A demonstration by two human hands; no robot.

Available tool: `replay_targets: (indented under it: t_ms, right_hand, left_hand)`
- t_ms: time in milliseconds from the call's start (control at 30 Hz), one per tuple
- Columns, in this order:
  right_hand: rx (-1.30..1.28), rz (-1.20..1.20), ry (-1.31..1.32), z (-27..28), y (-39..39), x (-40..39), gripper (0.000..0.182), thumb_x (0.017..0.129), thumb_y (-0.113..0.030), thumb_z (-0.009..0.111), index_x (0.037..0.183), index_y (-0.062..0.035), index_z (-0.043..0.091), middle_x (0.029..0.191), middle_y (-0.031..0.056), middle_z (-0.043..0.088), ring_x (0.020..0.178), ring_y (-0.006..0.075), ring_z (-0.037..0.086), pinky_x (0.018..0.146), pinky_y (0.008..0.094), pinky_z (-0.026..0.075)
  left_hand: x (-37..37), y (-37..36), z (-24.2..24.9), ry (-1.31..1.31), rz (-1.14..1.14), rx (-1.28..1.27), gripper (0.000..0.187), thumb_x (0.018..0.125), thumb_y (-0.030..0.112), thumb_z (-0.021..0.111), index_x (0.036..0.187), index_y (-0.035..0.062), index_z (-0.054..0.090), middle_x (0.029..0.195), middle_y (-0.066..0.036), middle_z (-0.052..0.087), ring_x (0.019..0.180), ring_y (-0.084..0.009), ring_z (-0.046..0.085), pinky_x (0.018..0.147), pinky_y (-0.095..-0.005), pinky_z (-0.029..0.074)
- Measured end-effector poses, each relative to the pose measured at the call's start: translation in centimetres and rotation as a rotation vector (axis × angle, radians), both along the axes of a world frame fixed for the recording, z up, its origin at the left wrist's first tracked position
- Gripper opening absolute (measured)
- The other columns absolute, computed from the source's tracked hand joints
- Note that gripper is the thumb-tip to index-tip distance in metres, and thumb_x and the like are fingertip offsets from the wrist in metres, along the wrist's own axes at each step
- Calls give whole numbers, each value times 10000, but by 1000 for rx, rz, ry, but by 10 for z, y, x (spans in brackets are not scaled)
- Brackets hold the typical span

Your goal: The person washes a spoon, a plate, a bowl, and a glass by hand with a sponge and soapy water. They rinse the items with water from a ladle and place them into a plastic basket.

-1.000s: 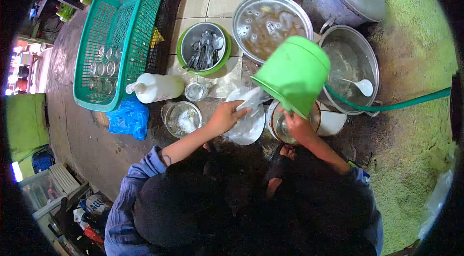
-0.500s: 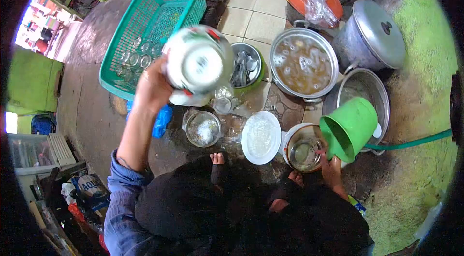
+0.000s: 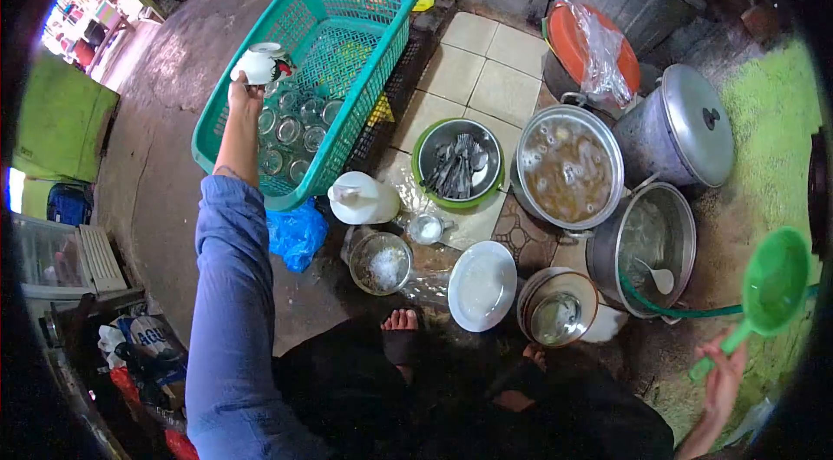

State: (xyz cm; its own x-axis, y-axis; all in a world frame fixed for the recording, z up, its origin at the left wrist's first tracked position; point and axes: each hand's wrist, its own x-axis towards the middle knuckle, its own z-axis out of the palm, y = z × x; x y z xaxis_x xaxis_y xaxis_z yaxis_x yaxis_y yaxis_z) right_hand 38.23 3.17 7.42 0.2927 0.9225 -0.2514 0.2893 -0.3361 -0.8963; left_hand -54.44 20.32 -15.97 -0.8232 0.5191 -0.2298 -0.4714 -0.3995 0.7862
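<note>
My left hand [image 3: 246, 94] grips a white bowl [image 3: 260, 66] with a red and dark pattern, held upside down over the left side of the teal plastic basket [image 3: 401, 35]. Several upturned clear glasses [image 3: 289, 132] stand in the basket below it. At the lower right, my right hand [image 3: 725, 366] is closed round the handle of a green plastic dipper [image 3: 772, 286]. The dipper is off to the right of the large metal pot [image 3: 690, 243], which holds water and a white ladle [image 3: 662, 279].
Around my feet are a white oval plate [image 3: 482, 286], a sudsy bowl [image 3: 382, 264], stacked bowls [image 3: 558, 308] and a white jug [image 3: 364, 200]. Beyond them stand a pot of murky water [image 3: 570, 172], a container of cutlery [image 3: 458, 163] and a lidded pot [image 3: 694, 126]. A green hose [image 3: 733, 311] runs right.
My left hand has carried the bowl away from me and left, over the basket. My right hand has swung the dipper right, away from the stacked bowls. The view has shifted.
</note>
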Motion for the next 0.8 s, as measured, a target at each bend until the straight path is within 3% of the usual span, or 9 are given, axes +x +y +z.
replay_targets:
  t_ms: [100,233,400,533,667,733,767,800]
  right_hand:
    - [118,-167,-37,35,-4,-25,607,828,-34,621,1360,-27,328,1068,48,482,925,147,527,853,370,454]
    - [53,-228,-7,29,6,-59,617,844,-82,636,1372,-27,320,1089,34,461,966,130,506,871,355,431]
    - [-43,-116,2,10,15,-35,548,848,-84,633,1323,-43,363,1079,34,472,977,125,515,858,332,446]
    - [8,-168,36,12,21,-44,526,846,-61,628,1309,-55,378,1067,25,495,978,121,526,855,314,452]
    - [81,-222,37,14,24,-39,531,834,-34,632,1305,-34,387,1073,41,489,944,123,530,831,297,452]
    - [100,-237,44,13,23,-32,538,838,-39,634,1311,-36,376,1073,31,492,956,121,534,838,283,452]
    - [118,-262,41,13,22,-29,546,842,-43,636,1317,-39,366,1074,20,495,968,120,537,844,269,452]
    - [115,-254,47,11,22,-25,546,842,-43,636,1317,-39,366,1074,20,495,968,120,537,844,269,452]
  left_hand:
    - [-19,6,-39,-15,73,-59,285,963,187,447,1206,42,482,1173,-110,583,1059,-268,592,910,-453,493]
    - [-24,10,-77,-111,152,66,303,991,224,394,1215,38,477,1160,-111,589,1027,-265,612,881,-442,524]
    - [-63,18,-116,-137,183,82,323,1000,242,365,1234,46,469,1165,-109,592,1039,-274,609,878,-410,536]
    - [-74,14,-134,-131,210,-23,335,1000,235,337,1267,70,455,1199,-119,573,1067,-300,594,908,-457,506]
    - [-81,14,-114,-185,212,6,330,958,123,344,1259,20,433,1194,-131,570,1087,-290,591,931,-460,473]
    - [-82,6,-97,-195,161,-156,319,910,25,356,1213,-23,443,1174,-135,577,1000,-283,626,847,-417,503]
    - [-93,7,-109,-78,247,-221,319,843,9,415,1153,-45,467,1081,-134,609,840,-268,641,788,-408,503]
    - [-108,2,-116,-73,256,-222,319,843,9,415,1153,-45,467,1081,-134,609,840,-268,641,788,-408,503]
